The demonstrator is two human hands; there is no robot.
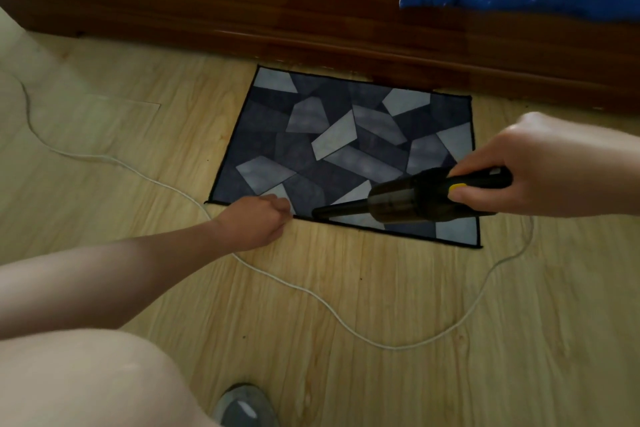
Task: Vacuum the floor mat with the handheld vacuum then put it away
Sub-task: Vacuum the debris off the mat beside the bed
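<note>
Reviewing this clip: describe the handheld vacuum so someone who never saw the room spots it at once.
Below the dark wooden panel, a grey patchwork floor mat lies on the pale floor. Over its near edge the right hand grips the handheld vacuum: black, yellow button, narrow nozzle pointing left, unlike the thin white cord.

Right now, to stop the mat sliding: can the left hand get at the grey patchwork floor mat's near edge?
Likely yes: the left hand seems to pinch the grey patchwork floor mat at that edge, nothing between.

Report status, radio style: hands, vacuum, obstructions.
Left hand pinches near edge of floor mat. Right hand grips handheld vacuum, nozzle at that edge. White cord loops close in front.
</note>
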